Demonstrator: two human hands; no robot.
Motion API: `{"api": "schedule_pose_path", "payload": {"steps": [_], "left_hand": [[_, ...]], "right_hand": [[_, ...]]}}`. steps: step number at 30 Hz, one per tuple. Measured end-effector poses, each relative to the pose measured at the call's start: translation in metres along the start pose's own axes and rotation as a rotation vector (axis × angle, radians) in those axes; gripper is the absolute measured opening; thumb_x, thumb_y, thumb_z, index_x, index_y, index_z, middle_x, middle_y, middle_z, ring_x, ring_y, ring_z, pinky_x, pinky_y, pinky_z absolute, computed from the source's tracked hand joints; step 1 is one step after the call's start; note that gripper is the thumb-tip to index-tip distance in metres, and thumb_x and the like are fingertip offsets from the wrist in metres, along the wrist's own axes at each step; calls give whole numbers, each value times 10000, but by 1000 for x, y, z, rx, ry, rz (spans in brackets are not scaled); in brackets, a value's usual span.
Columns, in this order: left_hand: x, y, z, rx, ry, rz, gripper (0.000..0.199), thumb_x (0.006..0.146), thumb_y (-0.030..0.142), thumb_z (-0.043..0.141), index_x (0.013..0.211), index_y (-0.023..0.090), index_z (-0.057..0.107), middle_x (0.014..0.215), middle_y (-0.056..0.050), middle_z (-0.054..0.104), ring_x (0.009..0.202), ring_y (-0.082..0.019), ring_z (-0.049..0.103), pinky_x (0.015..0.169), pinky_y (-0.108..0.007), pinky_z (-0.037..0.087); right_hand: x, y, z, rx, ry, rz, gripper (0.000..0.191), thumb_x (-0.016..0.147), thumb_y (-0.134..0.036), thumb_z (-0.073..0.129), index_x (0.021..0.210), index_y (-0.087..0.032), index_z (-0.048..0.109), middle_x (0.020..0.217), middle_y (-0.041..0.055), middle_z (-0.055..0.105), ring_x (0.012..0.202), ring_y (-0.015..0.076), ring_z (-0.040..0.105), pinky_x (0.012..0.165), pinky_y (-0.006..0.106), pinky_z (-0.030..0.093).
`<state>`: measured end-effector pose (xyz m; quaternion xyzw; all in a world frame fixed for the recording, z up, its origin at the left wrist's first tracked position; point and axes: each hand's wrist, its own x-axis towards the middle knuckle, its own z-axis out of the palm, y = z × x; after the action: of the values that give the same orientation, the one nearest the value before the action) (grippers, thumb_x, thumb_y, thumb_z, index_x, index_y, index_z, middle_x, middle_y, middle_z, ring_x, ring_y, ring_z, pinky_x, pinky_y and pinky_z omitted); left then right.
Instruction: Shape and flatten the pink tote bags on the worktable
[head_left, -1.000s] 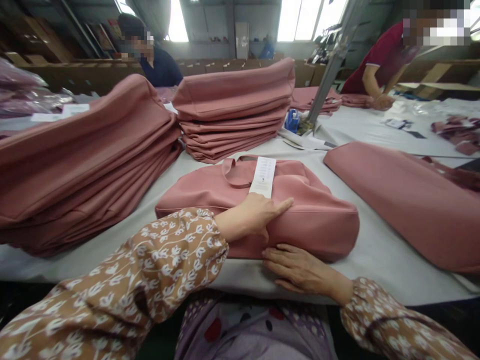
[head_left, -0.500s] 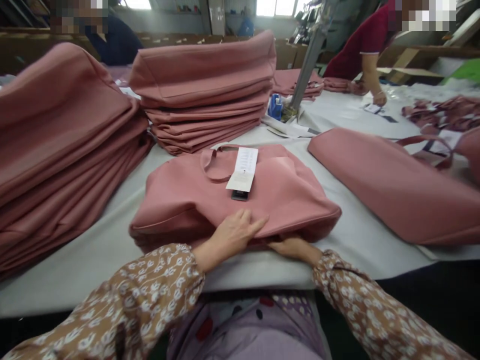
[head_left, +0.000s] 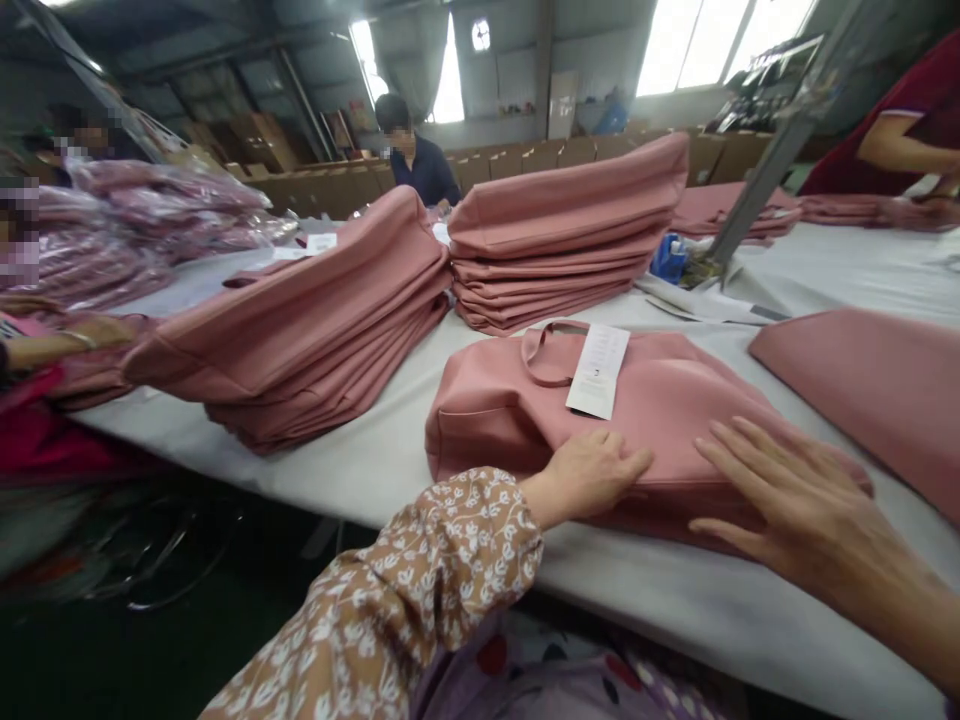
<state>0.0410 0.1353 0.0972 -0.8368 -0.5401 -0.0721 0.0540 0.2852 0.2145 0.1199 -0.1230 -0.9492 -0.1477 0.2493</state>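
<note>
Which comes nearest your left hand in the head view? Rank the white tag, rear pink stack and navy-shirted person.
From the left hand:
1. White tag: just beyond, on the bag.
2. Rear pink stack: behind the bag.
3. Navy-shirted person: background, back left.

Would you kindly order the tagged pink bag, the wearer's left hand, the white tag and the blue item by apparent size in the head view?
Largest to smallest:
Tagged pink bag
Left hand
White tag
Blue item
</note>
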Motion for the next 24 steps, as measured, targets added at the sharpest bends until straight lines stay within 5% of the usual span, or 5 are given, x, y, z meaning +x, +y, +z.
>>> {"api": "schedule_pose_path", "payload": {"steps": [4,9,14,17,24], "left_hand": [[-35,-24,-40,119,125,-1,828,783,552,721,1451,222,361,1358,-158,506,1244,-340,453,1054,-499,362],[-102,-82,-62,336,114,-414,1185,597,522,876,1520,154,229,1493,-281,325,1354,-473,308,1085,-617,264],[-129,-110,-47,384,21,-314,699,843,258,661,1453,96,360,1032,-156,640,919,-297,592,806,-423,463],[-146,-118,-32,376,47,-176,273,897,85,444,1062,168,645,748,-51,599,692,-210,535,645,-340,413],[-185,-123,32,226,90,-91,293,919,89,425,816,245,650,800,-29,633,675,-167,485,639,-312,379]], "right_hand": [[-12,37,15,-145,-147,11,430,864,-432,511,1170,-144,606,1085,170,689,958,350,649,809,502,510],[-17,48,18,-96,-245,77,538,700,-436,708,1176,-201,618,1115,138,691,1016,342,625,834,459,493],[-11,49,10,-115,-350,84,578,712,-515,648,1193,-197,605,1162,173,672,1114,399,596,946,606,399],[-30,43,6,-78,-264,15,421,828,-352,509,1219,-212,578,1129,138,698,1060,347,640,950,571,408],[-108,4,36,-78,-166,51,694,897,-71,404,1549,-207,209,1194,100,683,987,264,685,862,431,530]]}}
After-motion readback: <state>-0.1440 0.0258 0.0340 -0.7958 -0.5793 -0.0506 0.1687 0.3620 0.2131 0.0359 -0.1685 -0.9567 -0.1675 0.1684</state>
